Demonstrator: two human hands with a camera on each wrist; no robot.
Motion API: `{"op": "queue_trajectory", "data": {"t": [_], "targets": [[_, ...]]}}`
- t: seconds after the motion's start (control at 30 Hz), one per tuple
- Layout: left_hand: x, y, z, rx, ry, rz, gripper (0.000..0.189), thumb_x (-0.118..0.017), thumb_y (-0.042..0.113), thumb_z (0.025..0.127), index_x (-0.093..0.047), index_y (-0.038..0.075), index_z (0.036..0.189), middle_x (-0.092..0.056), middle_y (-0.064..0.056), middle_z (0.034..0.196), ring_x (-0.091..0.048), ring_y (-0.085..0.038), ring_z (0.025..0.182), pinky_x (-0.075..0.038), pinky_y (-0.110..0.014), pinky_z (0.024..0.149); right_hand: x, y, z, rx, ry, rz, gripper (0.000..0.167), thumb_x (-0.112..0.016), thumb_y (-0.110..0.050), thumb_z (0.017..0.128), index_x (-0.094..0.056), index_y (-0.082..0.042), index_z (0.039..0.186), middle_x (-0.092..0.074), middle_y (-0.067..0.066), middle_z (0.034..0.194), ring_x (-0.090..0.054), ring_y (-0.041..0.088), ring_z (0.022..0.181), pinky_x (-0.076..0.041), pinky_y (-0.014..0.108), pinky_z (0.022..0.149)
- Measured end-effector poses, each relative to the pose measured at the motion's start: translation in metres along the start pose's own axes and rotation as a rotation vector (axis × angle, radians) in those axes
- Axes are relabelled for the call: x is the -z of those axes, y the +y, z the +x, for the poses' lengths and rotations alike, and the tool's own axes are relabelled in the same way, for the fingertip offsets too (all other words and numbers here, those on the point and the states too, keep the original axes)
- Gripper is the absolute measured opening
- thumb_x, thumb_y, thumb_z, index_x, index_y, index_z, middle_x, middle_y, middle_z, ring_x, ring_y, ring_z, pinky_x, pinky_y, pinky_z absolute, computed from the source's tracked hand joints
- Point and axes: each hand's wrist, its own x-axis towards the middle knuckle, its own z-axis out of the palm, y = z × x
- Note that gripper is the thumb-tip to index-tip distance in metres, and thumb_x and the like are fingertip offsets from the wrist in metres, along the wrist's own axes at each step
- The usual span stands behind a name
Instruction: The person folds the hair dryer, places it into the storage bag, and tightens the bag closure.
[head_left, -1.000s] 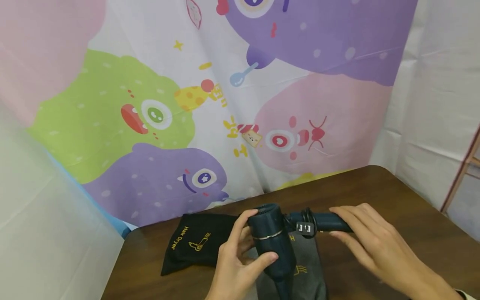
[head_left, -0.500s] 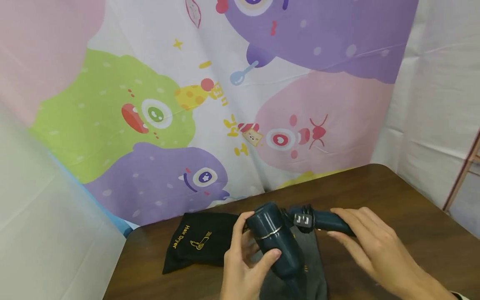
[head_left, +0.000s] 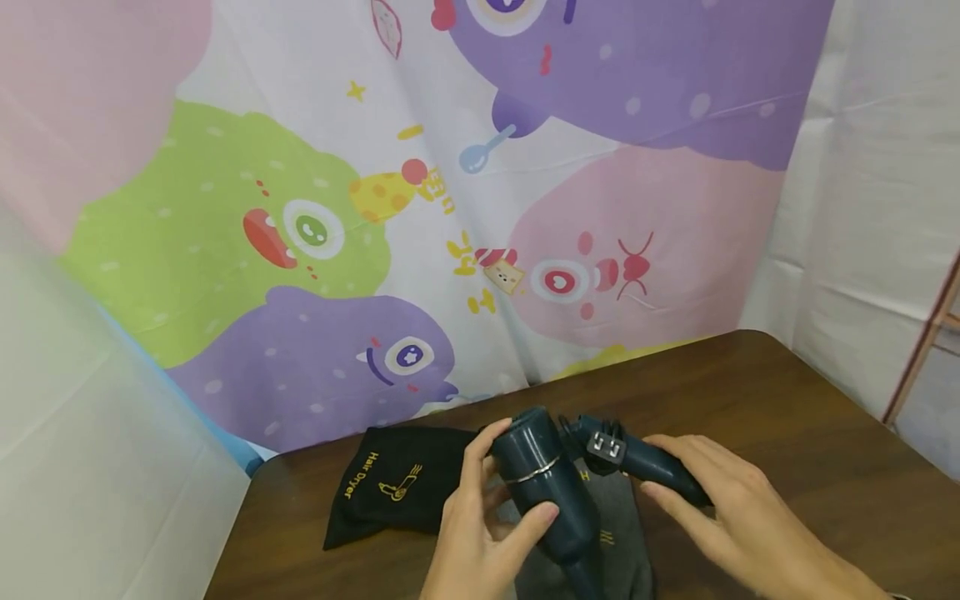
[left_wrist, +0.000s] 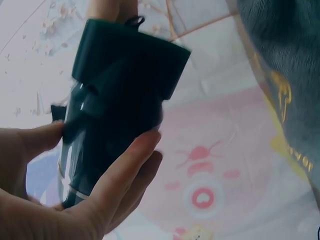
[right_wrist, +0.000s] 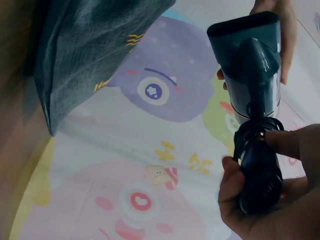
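Observation:
A dark teal hair dryer [head_left: 551,492] is held up over the table, its barrel slanting and its nozzle [right_wrist: 245,32] pointing toward the person. My left hand [head_left: 480,525] grips the barrel, thumb on the near side and fingers round the far side. On the right, the folding handle [head_left: 660,468] is gripped near its end by my right hand [head_left: 738,508]. A black cord is wound round the handle close to the hinge, with a two-prong plug [head_left: 606,447] lying against it. Beneath the dryer lies a grey cloth pouch [head_left: 622,542] with gold print, partly hidden.
Left of the hands, a black drawstring-style pouch [head_left: 397,483] printed "Hair Dryer" lies on the brown wooden table [head_left: 712,392]. A cartoon-print curtain [head_left: 450,208] hangs behind the table, with a pale curtain [head_left: 862,208] along the right side.
The handle's free end has swung down toward the person together with my right hand. The barrel has tilted slightly, its top leaning left. Both pouches lie where they were.

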Motion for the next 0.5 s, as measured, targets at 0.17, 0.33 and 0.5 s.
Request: {"op": "queue_trajectory", "data": {"t": [0.17, 0.33, 0.5], "targets": [[0.012, 0.002, 0.0, -0.033, -0.118, -0.011, 0.074, -0.071, 0.013, 0.093, -0.028, 0.03, 0.152, -0.057, -0.015, 0.127, -0.066, -0.038, 0.11, -0.059, -0.032, 0.071, 0.001, -0.001, 0.0, -0.03, -0.099, 0.047, 0.051, -0.078, -0.008, 0.086, -0.057, -0.024, 0.131, -0.06, -0.017, 0.115, -0.06, 0.0, 0.095, -0.048, 0.012, 0.081], [0.018, 0.003, 0.001, -0.023, -0.176, -0.003, 0.078, -0.072, 0.015, 0.093, -0.027, 0.033, 0.153, -0.053, -0.011, 0.135, -0.066, -0.032, 0.113, -0.059, -0.031, 0.068, 0.003, 0.001, 0.0, -0.041, -0.118, 0.088, 0.053, -0.079, -0.009, 0.085, -0.058, -0.026, 0.131, -0.061, -0.017, 0.114, -0.061, 0.0, 0.09, -0.051, 0.014, 0.076], [0.021, 0.001, 0.004, -0.085, -0.183, -0.027, 0.073, -0.074, 0.012, 0.09, -0.036, 0.027, 0.15, -0.058, -0.011, 0.128, -0.068, -0.025, 0.109, -0.06, -0.035, 0.064, 0.004, 0.0, -0.001, -0.127, -0.133, 0.08, 0.05, -0.078, -0.019, 0.088, -0.058, -0.032, 0.132, -0.063, -0.017, 0.117, -0.064, 0.001, 0.091, -0.053, 0.017, 0.076]]}}
